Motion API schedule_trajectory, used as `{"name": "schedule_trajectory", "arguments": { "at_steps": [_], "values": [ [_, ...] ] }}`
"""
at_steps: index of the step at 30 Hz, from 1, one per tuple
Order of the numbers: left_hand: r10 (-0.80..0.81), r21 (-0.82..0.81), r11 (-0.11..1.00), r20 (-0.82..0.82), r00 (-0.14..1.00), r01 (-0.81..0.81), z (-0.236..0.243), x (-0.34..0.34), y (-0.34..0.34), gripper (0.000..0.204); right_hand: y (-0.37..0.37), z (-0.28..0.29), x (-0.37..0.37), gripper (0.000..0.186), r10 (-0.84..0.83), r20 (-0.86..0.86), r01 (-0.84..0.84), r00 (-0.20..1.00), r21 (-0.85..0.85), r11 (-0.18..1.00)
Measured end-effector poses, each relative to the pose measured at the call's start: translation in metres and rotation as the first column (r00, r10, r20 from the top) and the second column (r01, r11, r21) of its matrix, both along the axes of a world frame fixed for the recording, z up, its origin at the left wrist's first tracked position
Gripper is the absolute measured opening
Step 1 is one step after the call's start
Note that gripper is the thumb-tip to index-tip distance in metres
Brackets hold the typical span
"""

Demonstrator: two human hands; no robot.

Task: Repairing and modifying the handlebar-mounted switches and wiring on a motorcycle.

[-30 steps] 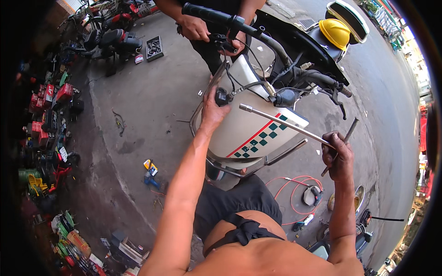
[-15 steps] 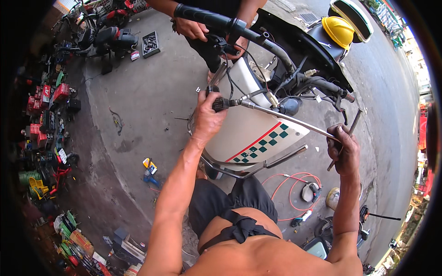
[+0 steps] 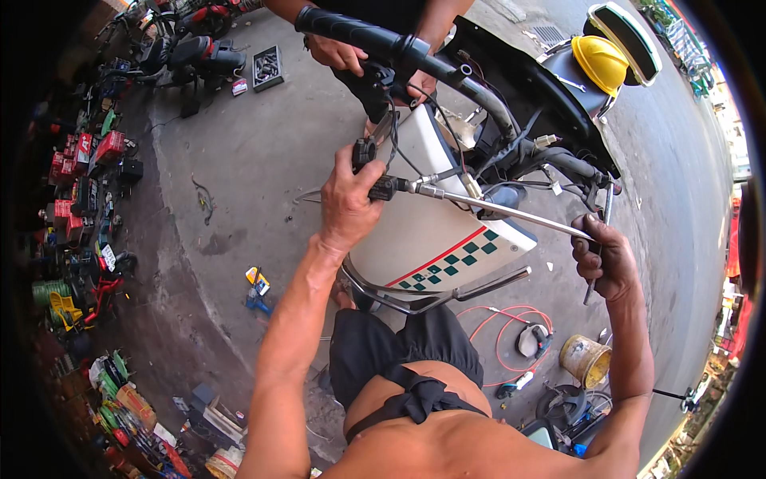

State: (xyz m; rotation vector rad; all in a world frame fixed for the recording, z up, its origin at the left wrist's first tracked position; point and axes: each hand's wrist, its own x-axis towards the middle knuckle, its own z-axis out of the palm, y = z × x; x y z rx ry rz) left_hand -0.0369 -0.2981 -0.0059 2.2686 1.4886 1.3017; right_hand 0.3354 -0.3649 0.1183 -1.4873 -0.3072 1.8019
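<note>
My left hand (image 3: 349, 199) is closed around a black handlebar control housing (image 3: 384, 188), steadying it above the white front panel (image 3: 447, 247) with its red stripe and green checks. The long shaft of a T-handle socket wrench (image 3: 511, 213) runs across the panel, its socket end at the housing. At the other end, my right hand (image 3: 608, 259) grips the wrench where the crossbar meets the shaft. Loose cables and connectors (image 3: 472, 185) hang behind the shaft. The fastener under the socket is too small to make out.
Across the scooter, another person's hands (image 3: 337, 54) work near the black handlebar (image 3: 359, 30). A yellow hard hat (image 3: 600, 65) lies on a box at right. Below are a red hose (image 3: 499, 355), a dirty bucket (image 3: 586, 361) and a tool tray (image 3: 268, 68); parts crowd the left edge.
The wrench's crossbar has turned to a steeper angle, and my right hand has shifted slightly right and down with it. My left hand keeps its hold on the housing.
</note>
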Motion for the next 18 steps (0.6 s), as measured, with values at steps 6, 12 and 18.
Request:
{"name": "schedule_trajectory", "arguments": {
  "at_steps": [6, 12, 18],
  "values": [
    [-0.023, 0.007, 1.0, -0.088, 0.996, 0.024, 0.021, 0.006, 0.003, 0.04, 0.017, 0.014, 0.003, 0.02, 0.044, 0.28, -0.008, 0.959, -0.13, 0.991],
    [-0.085, -0.216, 0.973, -0.008, 0.996, 0.081, 0.027, 0.003, -0.001, 0.036, 0.016, -0.002, 0.005, 0.025, 0.04, 0.573, -0.277, 0.819, 0.334, 0.901],
    [-0.047, -0.418, 0.908, -0.03, 0.998, 0.03, 0.034, 0.007, -0.009, 0.031, 0.02, -0.041, 0.0, 0.033, -0.53, 0.68, -0.327, 0.506, 0.72, 0.611]
  ]
}}
